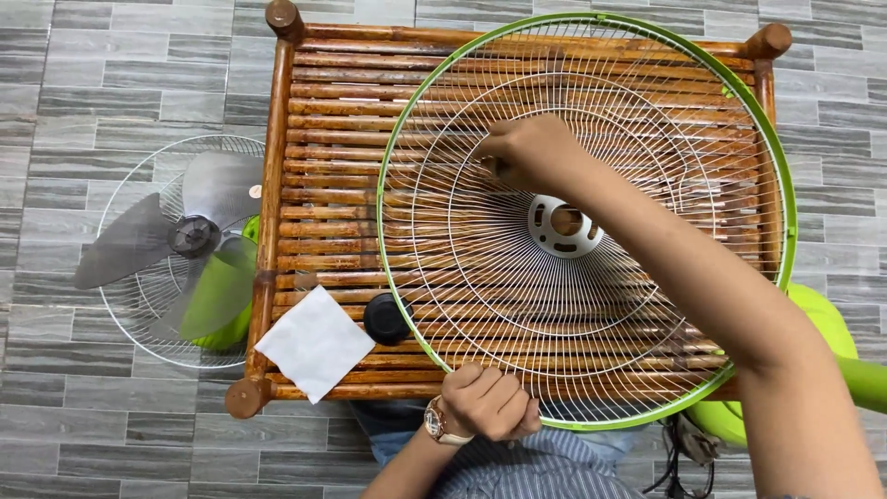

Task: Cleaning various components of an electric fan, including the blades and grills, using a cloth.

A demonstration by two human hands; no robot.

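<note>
A round white wire fan guard with a green rim (pixel 774 166) lies flat on a wooden slatted table (pixel 323 120). My right hand (pixel 528 152) reaches across it and presses closed fingers on the wires left of the white centre hub (pixel 564 225); what it holds is hidden. My left hand (pixel 490 402), with a wristwatch, is a fist gripping the guard's near rim at the table's front edge.
A folded white cloth (pixel 315 343) and a black round cap (pixel 386 318) lie on the table's front left. On the tiled floor to the left lie a grey fan blade (pixel 189 236) and a second wire guard (pixel 139 305). Green fan parts (pixel 832 342) sit at right.
</note>
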